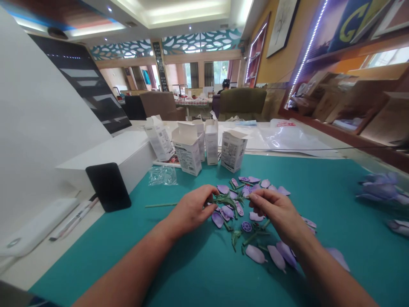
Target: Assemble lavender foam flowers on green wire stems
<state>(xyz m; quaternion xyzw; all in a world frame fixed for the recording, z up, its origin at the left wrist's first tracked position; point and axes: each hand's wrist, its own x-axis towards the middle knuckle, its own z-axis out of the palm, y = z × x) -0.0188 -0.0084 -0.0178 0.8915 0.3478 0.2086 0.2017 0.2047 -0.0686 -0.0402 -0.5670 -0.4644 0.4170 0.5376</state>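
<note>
Head view, looking down over a teal mat [322, 192]: the left hand [191, 209] and right hand [275, 213] are held just above a scatter of purple petals [255, 254], and both close on a leafy green stem [225, 199]. The left fingertips [213, 192] pinch it near the leaves, and its bare end sticks out well to the left, past that hand. The right fingers [253, 199] seem to pinch the same stem a little farther along, with only a short leafy stretch between the two hands. Loose green leaves [235, 237] and a small purple disc [246, 226] lie among the petals below. Several white cardboard boxes [187, 149] stand open beyond, near a clear plastic bag [162, 175], and purple flowers [380, 187] lie at the mat's right side.
</note>
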